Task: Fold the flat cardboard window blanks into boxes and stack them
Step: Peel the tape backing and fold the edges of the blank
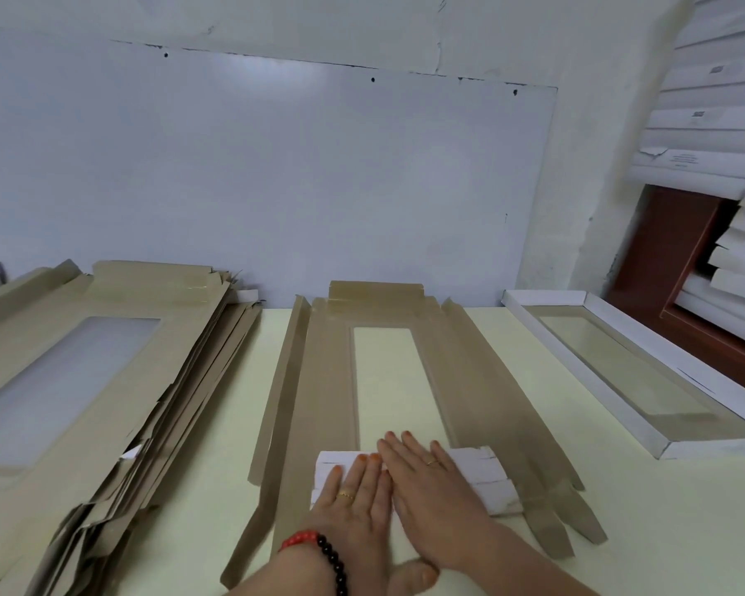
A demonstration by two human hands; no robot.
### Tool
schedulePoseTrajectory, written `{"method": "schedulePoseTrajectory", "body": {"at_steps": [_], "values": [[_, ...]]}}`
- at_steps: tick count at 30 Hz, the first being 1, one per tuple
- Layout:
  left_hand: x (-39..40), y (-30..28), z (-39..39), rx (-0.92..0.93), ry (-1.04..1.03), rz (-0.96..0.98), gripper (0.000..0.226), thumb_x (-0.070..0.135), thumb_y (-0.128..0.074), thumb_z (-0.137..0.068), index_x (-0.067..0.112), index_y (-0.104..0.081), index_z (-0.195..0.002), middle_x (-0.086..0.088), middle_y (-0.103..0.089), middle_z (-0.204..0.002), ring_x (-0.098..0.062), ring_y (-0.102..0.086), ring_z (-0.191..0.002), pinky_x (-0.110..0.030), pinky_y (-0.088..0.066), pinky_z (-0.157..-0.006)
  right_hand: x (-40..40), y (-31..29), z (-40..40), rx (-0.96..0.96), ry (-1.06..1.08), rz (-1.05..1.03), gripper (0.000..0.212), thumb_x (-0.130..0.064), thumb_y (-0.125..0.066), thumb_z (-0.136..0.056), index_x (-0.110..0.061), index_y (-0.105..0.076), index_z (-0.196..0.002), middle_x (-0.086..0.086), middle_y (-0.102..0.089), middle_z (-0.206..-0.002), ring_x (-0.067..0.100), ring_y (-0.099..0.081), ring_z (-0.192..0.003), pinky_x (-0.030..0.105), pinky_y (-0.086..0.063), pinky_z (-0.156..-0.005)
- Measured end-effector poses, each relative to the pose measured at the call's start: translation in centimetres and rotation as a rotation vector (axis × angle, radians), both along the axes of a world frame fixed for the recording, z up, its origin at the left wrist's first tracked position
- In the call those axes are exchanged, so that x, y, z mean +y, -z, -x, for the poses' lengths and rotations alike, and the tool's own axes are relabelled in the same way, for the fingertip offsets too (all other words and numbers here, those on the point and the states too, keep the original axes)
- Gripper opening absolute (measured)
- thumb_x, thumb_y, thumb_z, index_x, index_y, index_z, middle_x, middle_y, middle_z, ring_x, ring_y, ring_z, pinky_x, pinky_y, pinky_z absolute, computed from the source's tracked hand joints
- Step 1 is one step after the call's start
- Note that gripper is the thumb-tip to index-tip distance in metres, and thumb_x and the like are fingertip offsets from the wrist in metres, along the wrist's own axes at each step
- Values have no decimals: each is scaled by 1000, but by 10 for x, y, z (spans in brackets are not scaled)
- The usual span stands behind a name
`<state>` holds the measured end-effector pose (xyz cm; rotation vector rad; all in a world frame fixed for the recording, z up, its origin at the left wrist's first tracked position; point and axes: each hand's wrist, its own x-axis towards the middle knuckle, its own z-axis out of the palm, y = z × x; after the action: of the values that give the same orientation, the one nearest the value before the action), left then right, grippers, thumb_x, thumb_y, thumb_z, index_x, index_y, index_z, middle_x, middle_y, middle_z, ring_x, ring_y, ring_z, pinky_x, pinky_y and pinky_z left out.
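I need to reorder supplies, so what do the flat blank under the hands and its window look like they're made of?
The flat blank looks like matte brown kraft cardboard; its folded near flap shows a white reverse. The window seems to be clear film, since the pale table shows through, though it could be an open cutout.
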<state>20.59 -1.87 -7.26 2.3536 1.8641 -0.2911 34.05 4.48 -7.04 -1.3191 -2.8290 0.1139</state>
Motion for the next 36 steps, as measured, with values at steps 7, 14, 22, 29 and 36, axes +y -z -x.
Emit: {"method": "schedulePoseTrajectory", "body": {"at_steps": [7,14,22,29,36], "values": [[-2,1,17,-25,-141,98,129,96,7,-55,6,24,-145,-10,35,-151,-23,30,-141,-43,17,-114,19,2,-46,-143,124,91,67,-56,-8,-97,-26,14,-152,-9,24,-158,8,27,-142,41,17,-116],[-6,5,20,-36,-325,28,135,94,18,-45,6,20,-148,-18,30,-153,-34,25,-143,-48,12,-116,22,1,-74,-192,397,70,83,-66,-4,-91,-13,12,-152,4,13,-161,17,16,-147,44,16,-116],[13,-1,26,-289,-501,-183,112,80,-47,-73,31,23,-146,-8,7,-159,-27,-4,-147,-41,-10,-118,19,-10,-67,18,501,-127,85,-73,-33,-86,-22,-13,-151,-5,-46,-141,18,-45,-126,35,-29,-107],[30,-28,31,-421,-567,-153,140,67,-79,-52,43,24,-142,-2,14,-159,-35,-17,-143,-44,-30,-110,50,-25,-62,495,565,242,83,-48,-74,-75,-24,-35,-144,-5,-57,-114,19,-55,-110,38,-43,-98],[33,-34,36,-614,-521,-118,136,45,-87,-53,44,12,-147,5,-12,-149,-19,-46,-124,-32,-45,-99,64,-41,-60,540,443,465,93,-48,-83,-61,-23,-43,-141,-12,-53,-106,5,-56,-96,20,-43,-75]]}}
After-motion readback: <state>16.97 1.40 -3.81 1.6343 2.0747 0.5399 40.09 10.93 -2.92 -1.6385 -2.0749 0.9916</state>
